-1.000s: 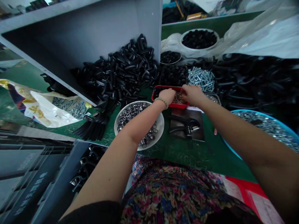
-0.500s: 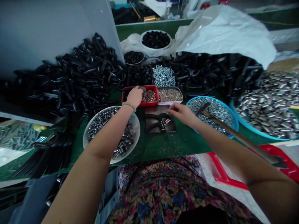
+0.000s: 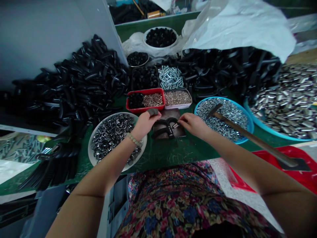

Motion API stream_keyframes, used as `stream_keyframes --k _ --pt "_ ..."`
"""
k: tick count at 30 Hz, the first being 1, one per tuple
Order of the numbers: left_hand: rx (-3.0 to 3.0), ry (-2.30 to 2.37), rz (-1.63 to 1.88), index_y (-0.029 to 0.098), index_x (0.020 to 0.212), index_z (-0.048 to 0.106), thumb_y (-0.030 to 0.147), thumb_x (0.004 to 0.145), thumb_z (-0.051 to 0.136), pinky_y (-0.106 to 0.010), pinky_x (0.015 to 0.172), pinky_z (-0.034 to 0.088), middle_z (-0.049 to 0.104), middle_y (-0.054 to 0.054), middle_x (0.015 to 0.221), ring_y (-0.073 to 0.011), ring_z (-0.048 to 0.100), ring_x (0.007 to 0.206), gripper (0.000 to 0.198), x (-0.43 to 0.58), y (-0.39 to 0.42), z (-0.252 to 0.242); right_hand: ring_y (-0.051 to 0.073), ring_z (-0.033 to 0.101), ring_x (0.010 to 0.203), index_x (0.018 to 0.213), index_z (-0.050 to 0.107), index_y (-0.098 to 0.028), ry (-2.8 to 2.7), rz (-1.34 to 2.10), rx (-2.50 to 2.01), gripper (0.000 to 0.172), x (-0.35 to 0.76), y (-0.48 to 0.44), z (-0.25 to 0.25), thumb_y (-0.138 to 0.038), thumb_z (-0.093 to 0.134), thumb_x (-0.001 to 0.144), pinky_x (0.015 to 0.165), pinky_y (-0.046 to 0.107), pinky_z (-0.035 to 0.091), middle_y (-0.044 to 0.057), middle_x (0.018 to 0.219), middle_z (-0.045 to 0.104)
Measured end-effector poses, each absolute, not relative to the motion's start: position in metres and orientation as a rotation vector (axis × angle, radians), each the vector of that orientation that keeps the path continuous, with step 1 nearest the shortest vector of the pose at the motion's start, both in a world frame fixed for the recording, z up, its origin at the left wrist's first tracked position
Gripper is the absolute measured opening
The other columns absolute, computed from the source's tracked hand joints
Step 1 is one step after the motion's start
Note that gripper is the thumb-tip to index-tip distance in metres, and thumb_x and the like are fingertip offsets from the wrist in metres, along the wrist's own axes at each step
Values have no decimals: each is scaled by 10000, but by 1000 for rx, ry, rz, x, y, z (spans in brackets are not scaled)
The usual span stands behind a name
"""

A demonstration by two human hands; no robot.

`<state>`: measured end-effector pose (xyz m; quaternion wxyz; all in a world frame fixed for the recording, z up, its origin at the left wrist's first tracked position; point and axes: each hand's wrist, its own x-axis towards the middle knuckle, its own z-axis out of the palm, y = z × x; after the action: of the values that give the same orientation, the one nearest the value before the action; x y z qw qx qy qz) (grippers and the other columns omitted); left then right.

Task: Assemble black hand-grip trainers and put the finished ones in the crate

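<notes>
My left hand (image 3: 145,125) pinches a small dark piece (image 3: 153,111) at its fingertips, just below the red tray (image 3: 145,108) and above a bowl of steel rings. My right hand (image 3: 194,125) reaches to the silver metal end (image 3: 175,125) of a black-handled pliers-like tool (image 3: 162,126), and its fingertips touch that end. The tool lies on a dark metal plate (image 3: 179,115). The red tray holds black parts and a pile of small brass-coloured clips. A white bowl (image 3: 92,152) of steel rings sits under my left wrist.
Heaps of black plastic handles (image 3: 74,86) rise on both sides behind the trays. A tray of zinc bolts (image 3: 170,77) and a bowl of black caps (image 3: 160,37) stand further back. A wooden-handled hammer (image 3: 247,135) lies across a blue basin of nuts (image 3: 224,99).
The view has swung from tilted to level. My left hand has come back off the red tray with the dark piece, and my right hand has moved left onto the tool.
</notes>
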<state>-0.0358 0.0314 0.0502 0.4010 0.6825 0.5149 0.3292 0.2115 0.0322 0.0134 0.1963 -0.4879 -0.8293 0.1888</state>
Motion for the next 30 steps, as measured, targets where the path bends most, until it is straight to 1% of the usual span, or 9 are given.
stream_keyframes --k 4,9,11,15,17,21,25,28,30 --pt "1678 1265 804 153 915 631 255 832 561 -283 821 507 695 -33 885 -153 657 826 149 -25 24 33 217 591 819 886 609 -166 -2398 455 -1399 186 210 28 18 -283 469 920 735 322 442 91 851 641" --pt "1862 1343 742 172 950 618 183 818 577 -280 824 500 689 -34 916 -155 650 851 139 -14 24 20 260 559 842 895 631 -132 -2699 -38 -1354 277 200 25 24 -266 393 949 734 358 388 136 847 628" --pt "1923 1376 707 173 976 606 170 821 580 -288 830 499 688 -41 939 -162 645 869 157 -10 24 19 253 554 819 885 633 -130 -2743 -115 -1337 310 196 24 23 -259 362 960 712 352 372 133 826 626" --pt "2017 1412 690 170 1009 601 177 845 568 -300 857 490 683 -52 981 -170 635 904 167 -7 24 19 257 559 920 1096 605 -142 -2684 -89 -1336 312 217 20 23 -316 382 963 751 349 381 134 988 649" --pt "2047 1425 675 171 1011 605 191 852 567 -299 863 485 684 -51 977 -170 631 907 165 -7 24 19 288 544 1003 1189 560 -147 -2533 -145 -1533 343 246 14 25 -347 419 948 789 377 388 157 1085 636" --pt "2166 1449 635 175 1035 614 226 873 550 -300 855 478 680 -55 976 -176 622 906 182 -7 23 16 360 551 969 1062 599 -145 -2298 -304 -2095 318 317 5 26 -398 518 887 730 436 393 217 1009 641" --pt "2424 1461 539 154 1070 628 264 915 482 -329 851 469 664 -88 986 -199 600 928 239 -6 24 13 373 568 973 1035 593 -138 -2356 -340 -2234 253 341 1 25 -318 548 863 725 444 412 231 984 633" --pt "2722 1280 356 126 984 665 216 914 465 -367 882 445 648 -121 1030 -232 556 1016 230 -7 21 13 358 622 874 1152 543 -103 -2315 -227 -2256 330 320 -5 33 -297 446 904 658 424 448 247 1060 611" --pt "2784 1217 317 122 955 678 212 909 475 -379 906 432 639 -125 1071 -240 531 1063 227 -9 18 13 332 649 834 1247 479 -120 -2237 -6 -2161 384 295 -13 42 -314 374 933 639 408 468 225 1116 613"
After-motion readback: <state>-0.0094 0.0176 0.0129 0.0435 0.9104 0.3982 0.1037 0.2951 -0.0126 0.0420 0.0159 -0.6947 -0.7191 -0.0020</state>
